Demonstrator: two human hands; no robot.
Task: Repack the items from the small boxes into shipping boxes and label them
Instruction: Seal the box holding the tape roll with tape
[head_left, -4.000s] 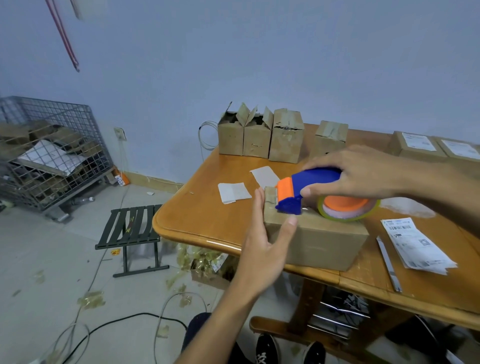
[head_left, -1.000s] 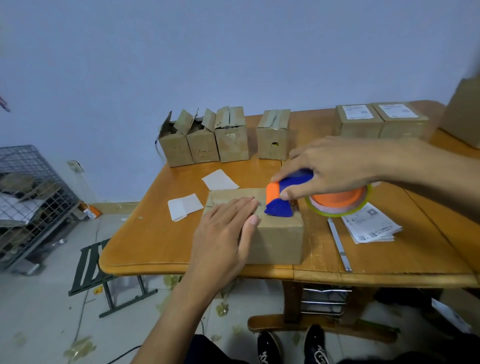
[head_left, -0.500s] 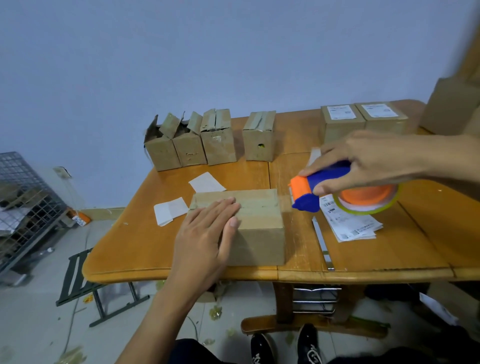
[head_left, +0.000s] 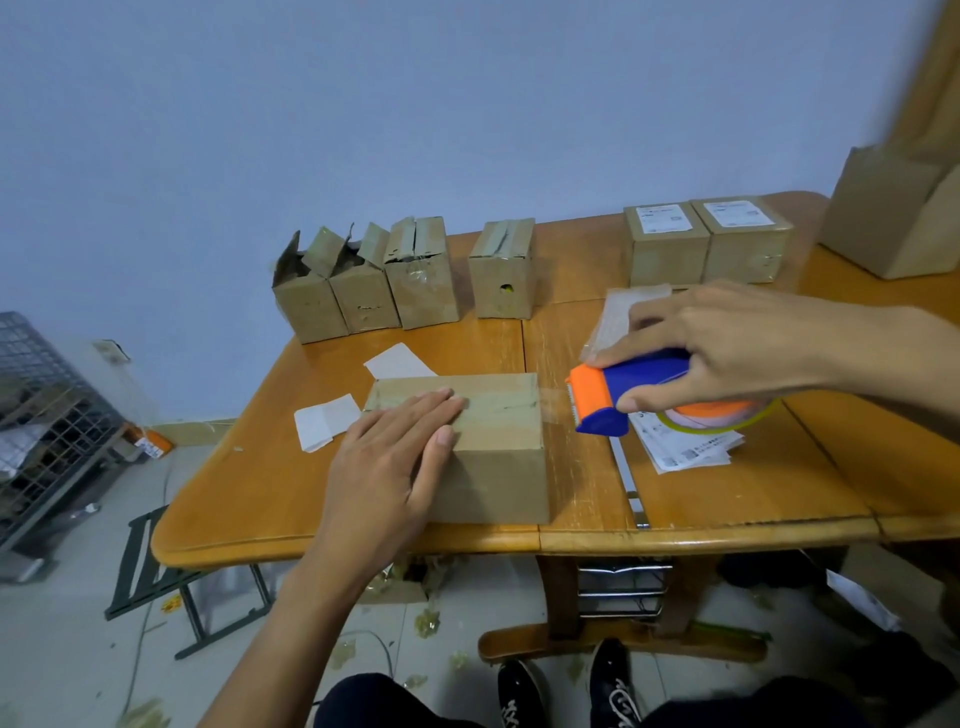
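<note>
My left hand (head_left: 395, 457): flat, fingers straight, pressing shipping box (head_left: 483, 441); my right hand (head_left: 727, 343): gripping tape dispenser (head_left: 618, 395) just beside

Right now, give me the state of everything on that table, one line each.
shipping box, closed, tape along its top
left hand, flat on that box
right hand, grips the tape dispenser
tape dispenser, held beside the box
two leftmost small boxes, flaps open
lone small box, top taped over
two labelled boxes, closed, labels on top
</note>
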